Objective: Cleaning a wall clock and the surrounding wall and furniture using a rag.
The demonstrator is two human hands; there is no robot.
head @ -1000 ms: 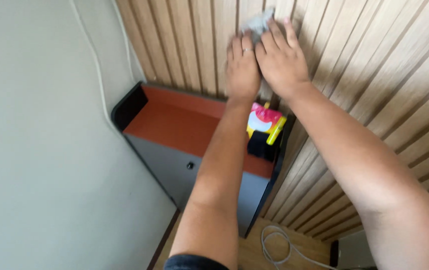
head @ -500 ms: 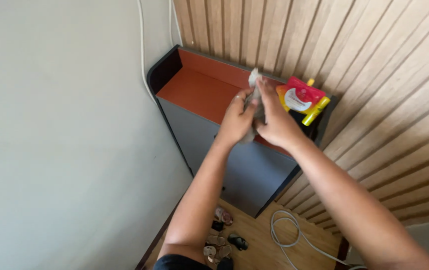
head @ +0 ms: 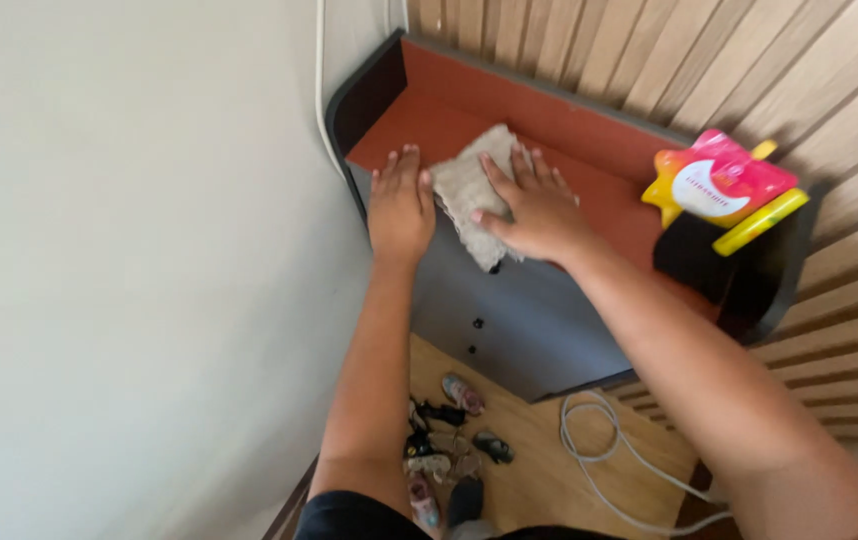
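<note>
Nearest, below the forearms, a wood-look floor (head: 549,470) carries a small heap of shoes (head: 446,440) under the left arm and a looped pale cable (head: 599,450) under the right arm.

Above them stands a cabinet with a grey front (head: 529,320) and a rust-orange top (head: 469,120) edged in black. The left hand (head: 401,205) lies flat at the front edge of that top, palm down, fingers spread and released, gripping nothing; its thumb side is just beside the cloth. The right hand (head: 537,208) lies palm down, fingers splayed, pressing on a pale grey cloth (head: 471,190) rather than clutching it. The cloth sits between the two hands, partly under the right hand's fingers, with one corner hanging over the front edge onto the grey face.

To the right of the right hand, well apart from it, a packet (head: 719,180) rests at the top's far right end: flat, bright pink with a white rounded patch and a yellow star-like corner. A yellow bar-shaped piece (head: 759,222) lies against its right side, and both sit over a black block (head: 694,258).

Left of the left hand is a plain pale wall (head: 129,270), with a thin white cord (head: 320,90) running down it. Beyond both hands rises a wall of vertical wooden slats (head: 709,70).
</note>
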